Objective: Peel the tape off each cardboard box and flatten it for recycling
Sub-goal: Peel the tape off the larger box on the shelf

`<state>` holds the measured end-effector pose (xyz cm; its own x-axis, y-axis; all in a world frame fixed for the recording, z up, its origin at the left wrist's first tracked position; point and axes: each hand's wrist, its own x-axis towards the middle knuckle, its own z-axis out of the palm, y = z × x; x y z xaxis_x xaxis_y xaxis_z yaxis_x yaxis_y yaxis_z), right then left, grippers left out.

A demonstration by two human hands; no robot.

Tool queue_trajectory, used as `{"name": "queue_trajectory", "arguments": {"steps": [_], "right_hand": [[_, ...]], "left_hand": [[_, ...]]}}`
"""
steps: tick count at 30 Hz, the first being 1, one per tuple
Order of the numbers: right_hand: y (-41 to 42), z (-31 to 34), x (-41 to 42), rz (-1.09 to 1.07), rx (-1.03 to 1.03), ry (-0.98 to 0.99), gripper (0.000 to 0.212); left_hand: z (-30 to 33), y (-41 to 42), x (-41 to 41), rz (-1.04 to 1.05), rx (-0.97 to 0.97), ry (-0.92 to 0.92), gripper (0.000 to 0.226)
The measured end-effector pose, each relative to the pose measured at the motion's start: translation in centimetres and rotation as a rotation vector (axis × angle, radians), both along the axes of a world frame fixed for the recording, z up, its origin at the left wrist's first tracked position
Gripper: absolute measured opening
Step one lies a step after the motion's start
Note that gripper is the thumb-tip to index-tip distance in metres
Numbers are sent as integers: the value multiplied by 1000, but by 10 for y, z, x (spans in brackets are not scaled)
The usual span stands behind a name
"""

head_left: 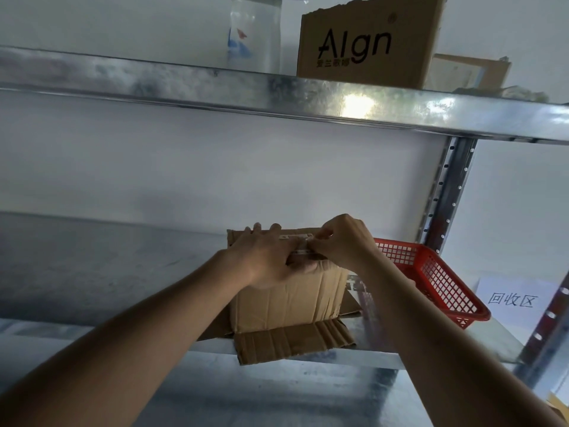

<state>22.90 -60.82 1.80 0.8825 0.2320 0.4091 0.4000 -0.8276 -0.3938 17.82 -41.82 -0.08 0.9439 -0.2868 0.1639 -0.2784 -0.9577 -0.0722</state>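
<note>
Two hands — left hand [264, 257] steadies creased corrugated box [289, 300] | right hand [341, 241] seemingly pinches tape [300, 238]

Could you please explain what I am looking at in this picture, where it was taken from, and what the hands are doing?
There is no machine here: a person wears a camera on the head, looking forward and down at two bare arms. A cardboard box stands on a metal shelf, its bottom flaps spread out. The left hand steadies the box top. The right hand pinches a strip of tape there. A red basket sits to the right, beside a paper sign. Another box stands on the shelf above.
</note>
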Motion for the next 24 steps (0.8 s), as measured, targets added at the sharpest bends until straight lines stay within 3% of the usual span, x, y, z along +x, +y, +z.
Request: {"name": "queue_trajectory", "arguments": {"steps": [3,8,14,19,22,24], "right_hand": [[-1,-1,0,-12,-23,-15,15],[-21,1,3,-120,206,-30,8],[-27,-3,-1,59,159,-90,11],[-26,1,-2,143,51,51,21],[-22,0,-2,132,-7,-16,25],[-22,-1,-1,111,60,-58,24]], "left_hand": [[0,4,1,-1,20,-31,98],[6,13,6,-9,35,3,93],[17,-5,9,-27,-76,126,80],[6,-24,5,7,11,38,81],[4,-24,2,-20,21,-12,80],[2,-22,2,-36,30,-28,81]]}}
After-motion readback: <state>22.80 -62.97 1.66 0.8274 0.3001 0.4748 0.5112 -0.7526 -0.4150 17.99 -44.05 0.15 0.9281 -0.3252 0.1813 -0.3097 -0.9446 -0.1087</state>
